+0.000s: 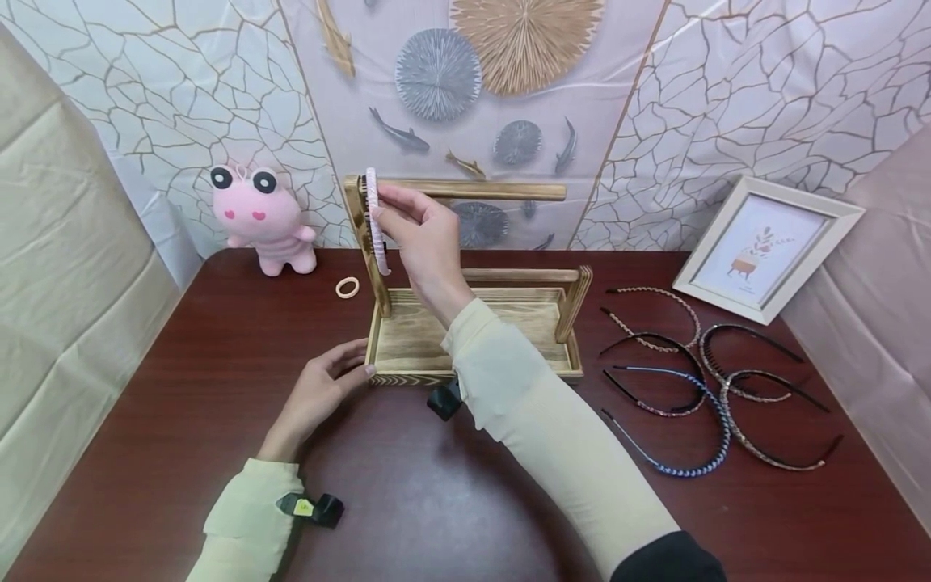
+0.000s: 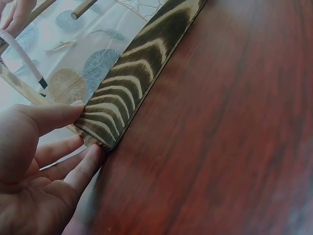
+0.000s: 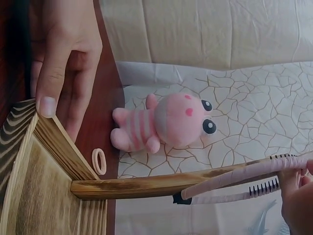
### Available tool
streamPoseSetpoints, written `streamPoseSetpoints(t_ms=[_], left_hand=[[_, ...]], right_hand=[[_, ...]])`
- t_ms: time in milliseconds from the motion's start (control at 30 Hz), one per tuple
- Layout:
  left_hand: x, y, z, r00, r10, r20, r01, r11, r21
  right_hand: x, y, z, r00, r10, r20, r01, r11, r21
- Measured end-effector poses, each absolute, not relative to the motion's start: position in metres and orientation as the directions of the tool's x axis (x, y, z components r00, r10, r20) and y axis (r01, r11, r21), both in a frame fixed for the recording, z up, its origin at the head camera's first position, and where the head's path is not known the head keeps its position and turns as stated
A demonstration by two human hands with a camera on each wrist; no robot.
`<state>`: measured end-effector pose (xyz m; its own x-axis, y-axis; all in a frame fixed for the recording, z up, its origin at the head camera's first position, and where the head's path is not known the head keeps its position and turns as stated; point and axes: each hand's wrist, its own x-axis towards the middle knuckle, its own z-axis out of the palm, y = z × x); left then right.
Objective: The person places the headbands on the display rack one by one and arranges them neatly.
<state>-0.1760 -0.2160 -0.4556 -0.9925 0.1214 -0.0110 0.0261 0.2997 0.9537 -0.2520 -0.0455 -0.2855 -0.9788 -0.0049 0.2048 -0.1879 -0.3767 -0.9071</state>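
A wooden stand (image 1: pixel 407 333) with a tray base and two horizontal bars stands mid-table. My left hand (image 1: pixel 320 392) holds its front-left corner, thumb and fingers on either side of the zebra-grained wood (image 2: pixel 122 93) in the left wrist view. My right hand (image 1: pixel 429 246) pinches a pale pink, wrapped headband (image 1: pixel 373 218) with dark inner teeth. It stands upright at the left end of the upper bar (image 1: pixel 509 191), close beside the tall post (image 3: pixel 132 187). Whether its weight rests on the bar, I cannot tell.
Several headbands, among them a blue beaded one (image 1: pixel 691 471), lie to the right of the stand. A white picture frame (image 1: pixel 769 305) leans behind them. Back left sits a pink plush toy (image 1: pixel 265 214), with a small beige ring (image 1: pixel 347 296) between it and the stand.
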Motion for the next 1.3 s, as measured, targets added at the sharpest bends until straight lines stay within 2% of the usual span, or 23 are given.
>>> streamPoseSetpoints(t_ms=[367,600,967,1300], left_hand=[[-0.1754,-0.2155,-0.4556,-0.993,0.114,-0.016,0.02,0.31,0.951],[-0.1754,-0.2152,-0.4562,-0.994,0.111,-0.011,0.023,0.302,0.953],[-0.176,-0.2162,-0.4581,-0.994,0.11,-0.008,0.026,0.308,0.951],[-0.1761,-0.2156,-0.4574,-0.995,0.104,-0.007,0.027,0.327,0.945]], right_hand=[[-0.2525,-0.0478,-0.2866,-0.979,0.006,0.204,-0.194,-0.339,-0.92],[-0.2509,-0.0472,-0.2858,-0.974,0.01,0.228,-0.223,-0.238,-0.945],[-0.2518,-0.0471,-0.2856,-0.973,-0.015,0.232,-0.214,-0.334,-0.918],[-0.2499,-0.0414,-0.2844,-0.967,-0.024,0.253,-0.236,-0.28,-0.93]])
